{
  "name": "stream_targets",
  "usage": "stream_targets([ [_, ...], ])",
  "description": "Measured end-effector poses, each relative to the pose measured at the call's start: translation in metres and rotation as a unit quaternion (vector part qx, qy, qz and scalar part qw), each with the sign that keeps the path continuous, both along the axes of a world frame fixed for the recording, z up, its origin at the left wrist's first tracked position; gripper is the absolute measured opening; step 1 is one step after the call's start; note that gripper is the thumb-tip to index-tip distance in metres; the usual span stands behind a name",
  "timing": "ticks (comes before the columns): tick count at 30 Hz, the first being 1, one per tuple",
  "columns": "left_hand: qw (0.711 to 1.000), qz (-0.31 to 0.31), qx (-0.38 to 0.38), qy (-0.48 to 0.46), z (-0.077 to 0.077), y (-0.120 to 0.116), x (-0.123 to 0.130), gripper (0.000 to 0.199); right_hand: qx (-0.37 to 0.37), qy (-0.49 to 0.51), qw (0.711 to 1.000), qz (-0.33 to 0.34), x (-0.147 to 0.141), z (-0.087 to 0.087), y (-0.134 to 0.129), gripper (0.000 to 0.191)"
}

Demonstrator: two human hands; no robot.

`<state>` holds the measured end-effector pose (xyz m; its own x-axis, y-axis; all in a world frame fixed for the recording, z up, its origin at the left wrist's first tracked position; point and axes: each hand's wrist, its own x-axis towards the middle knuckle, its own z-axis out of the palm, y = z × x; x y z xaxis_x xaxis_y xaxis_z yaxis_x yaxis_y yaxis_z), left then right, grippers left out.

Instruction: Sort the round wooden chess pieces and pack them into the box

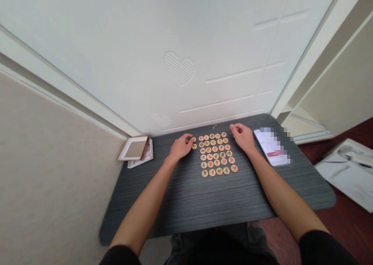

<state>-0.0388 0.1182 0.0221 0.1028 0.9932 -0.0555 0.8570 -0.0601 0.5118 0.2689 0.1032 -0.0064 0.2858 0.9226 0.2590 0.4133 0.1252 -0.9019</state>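
Round wooden pieces with red or black characters [215, 156] lie in a grid of several rows on the dark table. At the grid's upper left, my left hand [182, 146] has its thumb and forefinger closed at a round piece [193, 139]. Just below those fingertips lies another piece [194, 146], outside the grid's left column. My right hand [243, 136] rests on the table to the right of the top rows, its fingers curled together; whether anything small is inside them is hidden.
A phone with a lit screen [271, 146] lies right of my right forearm. An open shallow box with its lid [140, 152] sits at the table's left back corner. A white panel [227, 94] rises behind the dark table [227, 203].
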Motion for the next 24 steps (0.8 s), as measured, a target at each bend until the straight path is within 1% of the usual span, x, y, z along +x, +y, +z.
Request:
stream_targets([
  [4, 1.0, -0.005, 0.0, 0.015, -0.001, 0.002, 0.003, 0.026, 0.001, -0.001, 1.0, -0.001, 0.0, 0.0, 0.0, 0.044],
  [10, 1.0, -0.006, 0.001, 0.017, -0.002, 0.0, 0.005, 0.029, 0.0, -0.002, 1.0, -0.004, 0.0, 0.001, 0.0, 0.045],
  [15, 1.0, -0.01, 0.002, 0.008, 0.001, -0.001, 0.008, 0.029, -0.001, -0.007, 1.0, -0.003, 0.0, 0.002, -0.001, 0.048],
  [20, 1.0, -0.023, 0.001, -0.018, 0.003, -0.015, -0.001, 0.04, 0.004, -0.009, 1.0, -0.002, 0.001, -0.002, 0.0, 0.046],
  [24, 0.995, -0.08, 0.0, -0.056, 0.001, -0.032, -0.011, 0.054, 0.003, -0.013, 1.0, 0.0, 0.001, -0.004, 0.001, 0.046],
])
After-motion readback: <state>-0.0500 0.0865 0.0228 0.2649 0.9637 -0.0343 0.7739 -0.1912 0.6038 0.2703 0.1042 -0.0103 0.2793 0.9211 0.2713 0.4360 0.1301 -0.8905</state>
